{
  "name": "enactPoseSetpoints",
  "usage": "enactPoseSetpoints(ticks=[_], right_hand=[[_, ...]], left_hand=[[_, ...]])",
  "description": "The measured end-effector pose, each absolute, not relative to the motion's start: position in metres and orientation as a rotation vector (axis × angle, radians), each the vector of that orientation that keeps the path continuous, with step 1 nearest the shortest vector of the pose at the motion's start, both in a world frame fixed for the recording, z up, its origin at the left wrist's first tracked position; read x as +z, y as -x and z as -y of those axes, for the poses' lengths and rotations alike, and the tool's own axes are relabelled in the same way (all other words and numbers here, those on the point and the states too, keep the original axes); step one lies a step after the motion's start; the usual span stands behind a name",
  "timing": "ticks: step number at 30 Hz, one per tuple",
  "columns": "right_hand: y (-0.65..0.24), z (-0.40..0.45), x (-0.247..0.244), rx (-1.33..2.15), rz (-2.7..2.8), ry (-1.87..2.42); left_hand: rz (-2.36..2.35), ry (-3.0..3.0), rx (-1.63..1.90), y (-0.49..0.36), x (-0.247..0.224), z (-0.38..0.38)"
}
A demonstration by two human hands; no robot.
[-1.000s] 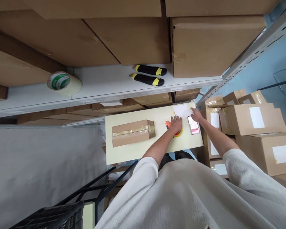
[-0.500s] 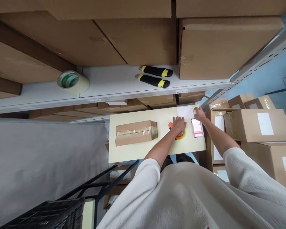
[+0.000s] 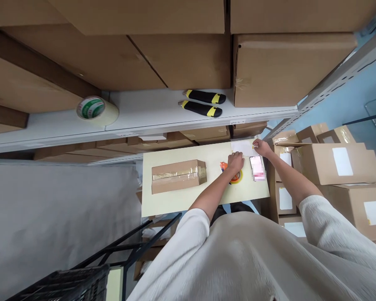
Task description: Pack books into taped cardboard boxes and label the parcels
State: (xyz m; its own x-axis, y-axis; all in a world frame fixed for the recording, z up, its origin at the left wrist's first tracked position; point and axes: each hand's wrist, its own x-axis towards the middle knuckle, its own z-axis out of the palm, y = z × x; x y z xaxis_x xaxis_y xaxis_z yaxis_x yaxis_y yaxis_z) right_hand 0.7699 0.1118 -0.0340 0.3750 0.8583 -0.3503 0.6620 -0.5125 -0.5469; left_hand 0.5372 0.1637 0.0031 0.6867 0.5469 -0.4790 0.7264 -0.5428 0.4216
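A sheet of white paper (image 3: 242,147) lies at the far right edge of the cream board (image 3: 175,202). My right hand (image 3: 263,149) pinches its right end, where a small yellowish bit shows at the fingertips. My left hand (image 3: 236,161) rests at the sheet's near edge with bent fingers close together; what is under the fingertips is hidden. Partly beneath my left wrist is an orange and yellow tape dispenser (image 3: 237,178). A phone (image 3: 257,167) with a lit screen lies right of it. On the left of the board sits a long taped cardboard box (image 3: 175,177).
Above the board runs a grey shelf (image 3: 138,109) with large cartons (image 3: 288,71), a clear tape roll (image 3: 97,110) and two black-yellow utility knives (image 3: 203,103). Labelled cartons (image 3: 329,165) are stacked at right. A black crate (image 3: 72,284) stands lower left.
My left hand's fingers, spread before, have drawn in at the paper's edge. My right hand stays at the sheet's right end. The view has shifted slightly.
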Motion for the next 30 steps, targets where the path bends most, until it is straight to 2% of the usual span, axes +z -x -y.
enactPoseSetpoints(ticks=[6, 12, 30], right_hand=[[-0.764, -0.115, -0.008, 1.038, 1.283, 2.080], [-0.749, -0.115, 0.006, 1.171, 1.270, 1.893], [-0.735, -0.114, 0.019, 1.147, 1.478, 1.938]], left_hand=[[-1.039, -2.051, -0.066, -0.568, 0.027, -0.173], [-1.142, -1.948, -0.128, -0.570, 0.035, -0.176], [-1.157, -2.031, -0.233, -0.562, 0.041, -0.173]])
